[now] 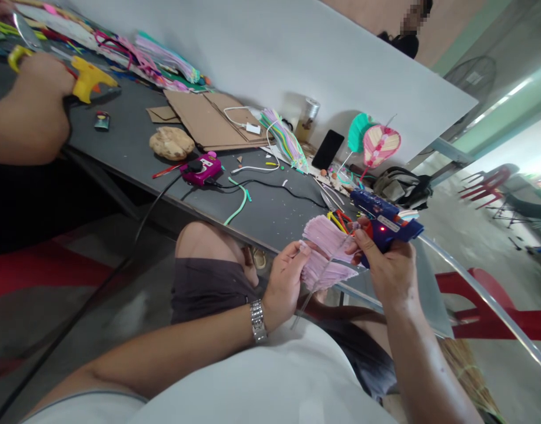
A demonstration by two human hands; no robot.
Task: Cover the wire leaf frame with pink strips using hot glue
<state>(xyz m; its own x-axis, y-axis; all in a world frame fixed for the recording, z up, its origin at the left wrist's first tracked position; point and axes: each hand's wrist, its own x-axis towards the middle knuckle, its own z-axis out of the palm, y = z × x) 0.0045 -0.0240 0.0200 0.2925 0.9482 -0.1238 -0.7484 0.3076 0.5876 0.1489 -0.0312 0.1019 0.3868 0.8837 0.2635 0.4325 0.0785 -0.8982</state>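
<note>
My left hand [288, 277], with a metal watch at the wrist, is closed on a pink fan-shaped piece [325, 253] made of rows of pink straws, held over my lap just off the table's front edge. My right hand [387, 268] grips a blue hot glue gun [385, 221] with a red light on, its thumb pressing on the top of the pink piece. Red and yellow straw bits lie right behind the piece.
On the dark grey table [274, 218] lie a magenta power strip [202, 169] with black cord, cardboard sheets [212, 121], straw bundles [285, 138], a black phone [328, 149] and a pink heart-shaped fan [380, 145]. Another person's hand [34, 100] holds a yellow glue gun [91, 79] at left. Red chairs stand at right.
</note>
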